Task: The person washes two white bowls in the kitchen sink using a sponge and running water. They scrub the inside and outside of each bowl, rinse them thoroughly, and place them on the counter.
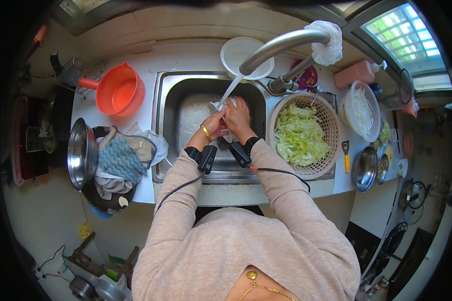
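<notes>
Water runs from the metal faucet [286, 43] into a stainless steel sink [188, 109]. Under the stream, my left hand [215, 126] and my right hand [238, 114] are close together on a white piece of dishware [214, 108] with a green mark, mostly covered by the fingers. Its exact kind cannot be told. My right hand lies over its upper right side, and my left hand, with a gold bangle at the wrist, is at its lower left. To the right of the sink's basin stands a beige plastic colander [331, 139] with shredded cabbage or lettuce [301, 135].
Left of the sink are a red plastic dipper [120, 89], a steel bowl [82, 154] and heaped cloths [124, 154]. A white tub [245, 56] stands behind it. Rightward are a yellow-handled peeler [346, 157], a white basket of pale shreds [361, 111], steel bowls [364, 169] and a pink pump bottle [356, 74].
</notes>
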The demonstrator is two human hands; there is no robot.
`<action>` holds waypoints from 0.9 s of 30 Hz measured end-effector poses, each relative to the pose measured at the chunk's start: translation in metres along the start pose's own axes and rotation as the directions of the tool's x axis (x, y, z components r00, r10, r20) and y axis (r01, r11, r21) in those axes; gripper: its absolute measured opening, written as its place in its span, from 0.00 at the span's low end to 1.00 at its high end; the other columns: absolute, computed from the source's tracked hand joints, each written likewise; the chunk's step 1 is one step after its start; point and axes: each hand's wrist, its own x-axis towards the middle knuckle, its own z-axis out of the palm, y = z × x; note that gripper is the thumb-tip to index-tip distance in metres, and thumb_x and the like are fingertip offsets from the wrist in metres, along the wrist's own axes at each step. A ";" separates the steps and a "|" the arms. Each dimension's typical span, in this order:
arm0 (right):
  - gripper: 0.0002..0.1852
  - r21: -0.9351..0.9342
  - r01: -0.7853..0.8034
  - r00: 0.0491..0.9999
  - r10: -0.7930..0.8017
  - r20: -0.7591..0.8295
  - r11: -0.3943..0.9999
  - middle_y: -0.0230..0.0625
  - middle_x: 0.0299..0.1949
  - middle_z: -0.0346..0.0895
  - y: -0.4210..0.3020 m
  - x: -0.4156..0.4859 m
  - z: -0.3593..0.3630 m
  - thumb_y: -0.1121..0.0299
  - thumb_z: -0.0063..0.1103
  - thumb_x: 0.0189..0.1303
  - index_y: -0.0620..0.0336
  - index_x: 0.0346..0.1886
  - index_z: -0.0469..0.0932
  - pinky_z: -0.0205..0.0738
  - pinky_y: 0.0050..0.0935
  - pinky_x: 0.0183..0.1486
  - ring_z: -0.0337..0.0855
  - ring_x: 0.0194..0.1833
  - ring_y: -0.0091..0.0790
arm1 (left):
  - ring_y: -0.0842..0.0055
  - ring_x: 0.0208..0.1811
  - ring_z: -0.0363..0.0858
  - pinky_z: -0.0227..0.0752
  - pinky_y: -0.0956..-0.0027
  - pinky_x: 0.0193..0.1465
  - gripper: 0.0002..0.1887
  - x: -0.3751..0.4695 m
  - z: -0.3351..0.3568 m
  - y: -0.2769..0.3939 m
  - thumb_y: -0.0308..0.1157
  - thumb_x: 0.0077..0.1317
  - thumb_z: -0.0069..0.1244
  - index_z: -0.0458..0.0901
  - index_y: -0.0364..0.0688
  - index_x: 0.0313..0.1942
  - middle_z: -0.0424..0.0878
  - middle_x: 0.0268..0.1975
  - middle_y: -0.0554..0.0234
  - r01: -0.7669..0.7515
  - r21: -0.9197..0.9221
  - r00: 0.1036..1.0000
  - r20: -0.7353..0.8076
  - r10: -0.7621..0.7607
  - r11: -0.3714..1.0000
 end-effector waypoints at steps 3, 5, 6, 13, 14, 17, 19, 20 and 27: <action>0.17 0.188 0.076 0.970 -0.116 0.213 0.979 0.49 0.58 0.66 -0.003 -0.008 0.007 0.64 0.47 0.58 0.58 0.50 0.74 0.51 0.47 0.65 0.61 0.62 0.51 | 0.65 0.51 0.76 0.69 0.54 0.55 0.24 0.008 -0.001 -0.001 0.51 0.71 0.31 0.72 0.41 0.50 0.78 0.49 0.58 -0.203 -0.376 0.972 0.033 0.232 0.904; 0.17 0.319 0.066 0.924 -0.179 0.339 0.945 0.47 0.58 0.67 -0.003 -0.011 0.009 0.65 0.46 0.58 0.59 0.49 0.74 0.48 0.48 0.66 0.61 0.63 0.48 | 0.64 0.52 0.76 0.69 0.56 0.56 0.23 0.013 -0.002 -0.002 0.49 0.71 0.33 0.72 0.38 0.50 0.78 0.49 0.55 -0.128 -0.354 0.990 -0.095 0.100 0.926; 0.17 0.183 0.147 0.925 -0.200 0.322 0.972 0.46 0.56 0.68 -0.001 -0.009 0.008 0.65 0.49 0.58 0.59 0.50 0.73 0.57 0.46 0.62 0.70 0.57 0.45 | 0.64 0.51 0.77 0.70 0.56 0.56 0.22 0.013 -0.004 -0.003 0.47 0.71 0.33 0.72 0.37 0.50 0.78 0.49 0.54 -0.121 -0.278 0.986 -0.142 0.084 0.953; 0.17 0.865 -0.502 0.642 0.664 0.383 -0.013 0.38 0.29 0.76 0.045 0.059 -0.046 0.56 0.53 0.60 0.58 0.44 0.69 0.78 0.27 0.26 0.79 0.27 0.32 | 0.68 0.42 0.80 0.74 0.64 0.47 0.13 0.003 -0.002 -0.001 0.27 0.63 0.47 0.74 0.35 0.48 0.81 0.41 0.57 -0.166 0.071 0.951 -0.254 0.179 0.984; 0.17 0.815 -0.579 0.579 0.691 0.432 -0.024 0.40 0.29 0.76 0.049 0.070 -0.057 0.57 0.53 0.60 0.60 0.44 0.69 0.78 0.29 0.25 0.80 0.27 0.33 | 0.69 0.40 0.81 0.74 0.66 0.45 0.14 0.003 -0.001 0.000 0.26 0.60 0.49 0.75 0.35 0.47 0.81 0.40 0.58 -0.176 0.171 0.945 -0.247 0.215 0.969; 0.17 0.739 -0.673 0.583 0.611 0.536 -0.006 0.43 0.30 0.77 0.051 0.102 -0.078 0.61 0.51 0.59 0.66 0.45 0.70 0.79 0.32 0.24 0.81 0.26 0.36 | 0.71 0.42 0.79 0.72 0.67 0.48 0.15 0.001 -0.002 0.002 0.21 0.59 0.49 0.75 0.35 0.48 0.81 0.42 0.59 -0.227 0.462 0.915 -0.202 0.350 0.858; 0.17 0.690 -0.722 0.564 0.625 0.539 0.057 0.45 0.30 0.78 0.044 0.103 -0.080 0.65 0.48 0.58 0.70 0.44 0.71 0.79 0.33 0.23 0.81 0.25 0.38 | 0.74 0.41 0.79 0.70 0.71 0.46 0.14 -0.006 -0.009 0.002 0.21 0.58 0.50 0.77 0.35 0.46 0.81 0.42 0.62 -0.197 0.521 0.887 -0.267 0.378 0.831; 0.16 0.715 -0.677 0.648 0.604 0.464 0.176 0.48 0.30 0.79 0.040 0.095 -0.079 0.70 0.44 0.56 0.73 0.43 0.72 0.79 0.34 0.21 0.82 0.24 0.40 | 0.75 0.40 0.78 0.70 0.71 0.46 0.14 -0.012 -0.015 0.000 0.22 0.58 0.50 0.77 0.35 0.46 0.81 0.41 0.62 -0.186 0.510 0.872 -0.308 0.380 0.840; 0.14 0.641 -0.764 0.602 0.441 0.666 0.074 0.44 0.26 0.77 0.010 -0.009 -0.038 0.72 0.43 0.54 0.69 0.43 0.72 0.77 0.30 0.19 0.79 0.19 0.36 | 0.59 0.53 0.72 0.69 0.51 0.52 0.19 -0.086 -0.045 -0.006 0.33 0.64 0.48 0.70 0.41 0.55 0.73 0.54 0.57 0.022 0.211 0.851 -0.517 0.093 0.977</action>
